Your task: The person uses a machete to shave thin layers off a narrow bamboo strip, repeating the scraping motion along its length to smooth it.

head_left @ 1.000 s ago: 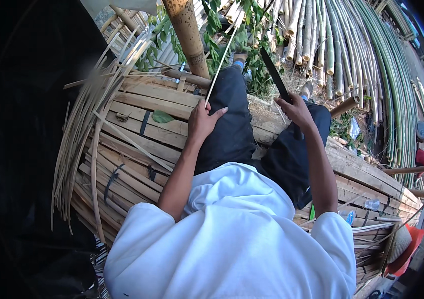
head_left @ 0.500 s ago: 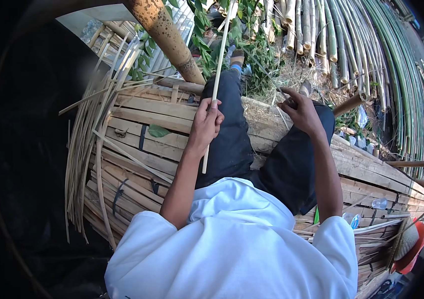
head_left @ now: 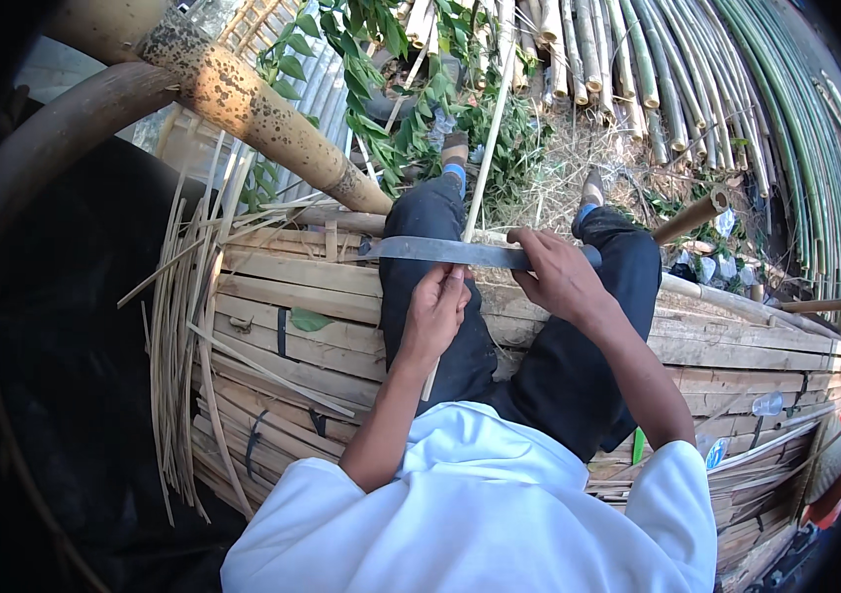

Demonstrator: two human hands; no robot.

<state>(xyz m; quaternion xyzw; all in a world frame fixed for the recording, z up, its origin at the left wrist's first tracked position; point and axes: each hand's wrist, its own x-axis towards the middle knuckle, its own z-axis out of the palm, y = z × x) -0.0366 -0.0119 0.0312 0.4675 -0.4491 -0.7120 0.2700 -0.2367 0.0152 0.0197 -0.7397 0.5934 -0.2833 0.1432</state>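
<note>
My left hand [head_left: 437,318] is closed round a long, thin pale bamboo strip [head_left: 488,156], pinching it with the thumb on top. The strip runs up and away over the foliage, and its near end hangs below my fist between my thighs. My right hand [head_left: 567,279] grips a broad grey knife [head_left: 430,250] at its right end, fingers over the top. The blade lies crosswise over the strip, just above my left thumb, with its tip pointing left. Most of the knife's handle is hidden by my right hand.
I sit on a platform of bamboo slats [head_left: 341,287] bearing a green leaf [head_left: 310,319]. Loose strips [head_left: 178,366] pile at left, beside a thick bamboo post [head_left: 262,124]. Bamboo poles [head_left: 653,74] lie far right. A plastic cup [head_left: 766,403] and straw hat [head_left: 829,460] are at right.
My right hand has moved left, bringing the knife across the strip. My left hand has shifted down and slightly right along with the strip. The view has tilted a little.
</note>
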